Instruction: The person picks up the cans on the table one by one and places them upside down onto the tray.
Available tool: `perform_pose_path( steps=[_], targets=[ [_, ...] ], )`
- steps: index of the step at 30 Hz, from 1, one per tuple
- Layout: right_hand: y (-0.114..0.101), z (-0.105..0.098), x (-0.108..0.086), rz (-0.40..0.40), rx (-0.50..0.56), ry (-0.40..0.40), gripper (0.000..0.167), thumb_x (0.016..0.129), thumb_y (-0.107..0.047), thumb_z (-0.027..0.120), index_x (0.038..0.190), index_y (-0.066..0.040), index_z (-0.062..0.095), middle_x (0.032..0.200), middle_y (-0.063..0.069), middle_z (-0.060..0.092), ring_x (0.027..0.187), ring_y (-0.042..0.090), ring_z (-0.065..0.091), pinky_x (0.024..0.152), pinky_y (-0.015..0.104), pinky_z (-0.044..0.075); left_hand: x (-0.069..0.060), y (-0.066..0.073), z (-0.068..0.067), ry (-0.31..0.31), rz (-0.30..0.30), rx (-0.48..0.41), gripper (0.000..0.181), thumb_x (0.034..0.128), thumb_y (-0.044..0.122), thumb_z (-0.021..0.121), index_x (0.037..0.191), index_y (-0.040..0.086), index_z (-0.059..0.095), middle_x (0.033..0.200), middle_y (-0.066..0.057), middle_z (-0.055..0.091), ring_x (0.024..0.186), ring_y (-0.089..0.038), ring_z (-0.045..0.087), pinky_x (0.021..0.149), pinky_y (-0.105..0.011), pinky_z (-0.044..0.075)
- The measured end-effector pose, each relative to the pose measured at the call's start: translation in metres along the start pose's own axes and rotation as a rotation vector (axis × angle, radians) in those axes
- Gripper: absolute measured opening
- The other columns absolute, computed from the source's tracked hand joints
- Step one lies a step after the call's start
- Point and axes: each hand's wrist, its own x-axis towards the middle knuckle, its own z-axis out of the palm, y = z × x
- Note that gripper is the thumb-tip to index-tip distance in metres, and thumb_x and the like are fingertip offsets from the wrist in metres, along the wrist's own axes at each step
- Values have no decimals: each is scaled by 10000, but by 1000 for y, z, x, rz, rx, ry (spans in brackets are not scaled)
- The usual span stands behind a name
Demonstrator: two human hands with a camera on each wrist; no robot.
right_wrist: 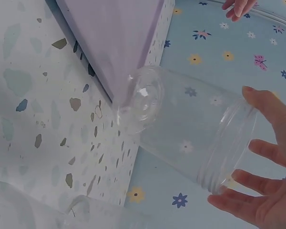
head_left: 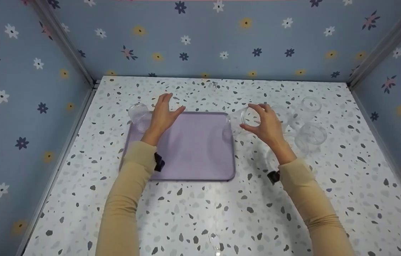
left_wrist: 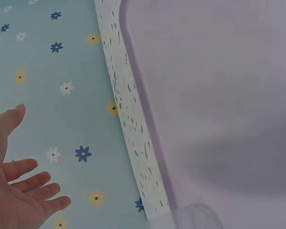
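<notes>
My right hand [head_left: 268, 124] grips a clear plastic jar [right_wrist: 186, 124] by its threaded rim, thumb on one side and fingers on the other. The jar lies tilted on its side in the air, its base toward the right edge of a lilac tray [head_left: 196, 153]. My left hand [head_left: 161, 119] hovers over the tray's far left part, thumb and fingers spread, with nothing in it. Beside it, a second clear jar [head_left: 140, 115] stands at the tray's far left corner; a bit of clear plastic [left_wrist: 200, 218] shows low in the left wrist view.
Several more clear jars [head_left: 311, 133] sit on the speckled white table [head_left: 200, 213] to the right, partly behind my right hand and forearm. Their outlines overlap and are hard to separate. Flower-patterned walls [head_left: 214, 39] enclose the table at the back and both sides.
</notes>
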Motion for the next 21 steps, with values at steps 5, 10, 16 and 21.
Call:
perform_pose_path(
  steps=[5, 10, 16, 21],
  targets=[
    [2, 9, 0, -41, 84, 113, 622, 698, -381, 731, 1222, -116, 523, 1146, 169, 479, 984, 338, 488, 746, 469, 438, -5, 0, 12, 10, 48, -66, 651, 836, 340, 600, 1312, -39, 367, 1328, -191, 344, 1227, -280, 328, 1010, -352, 258],
    [1, 17, 0, -62, 184, 174, 620, 705, -361, 730, 1223, -91, 522, 1133, 153, 481, 1019, 298, 483, 824, 442, 413, -10, 3, 23, 0, 54, -119, 635, 846, 347, 585, 1312, -28, 372, 1342, -179, 337, 1241, -266, 312, 1018, -338, 245],
    [-5, 26, -2, -76, 313, 216, 602, 716, -331, 729, 1222, -80, 522, 1122, 131, 494, 979, 253, 472, 708, 421, 447, -14, 6, 34, 7, 70, -193, 604, 857, 334, 573, 1304, -28, 388, 1323, -173, 367, 1234, -255, 323, 1014, -333, 247],
    [-9, 33, -5, -66, 372, 235, 588, 725, -339, 719, 1233, -117, 522, 1127, 101, 505, 926, 245, 482, 661, 388, 482, -17, 9, 42, 18, 108, -255, 572, 870, 321, 557, 1285, -45, 412, 1305, -172, 401, 1227, -254, 336, 1016, -328, 244]
  ],
)
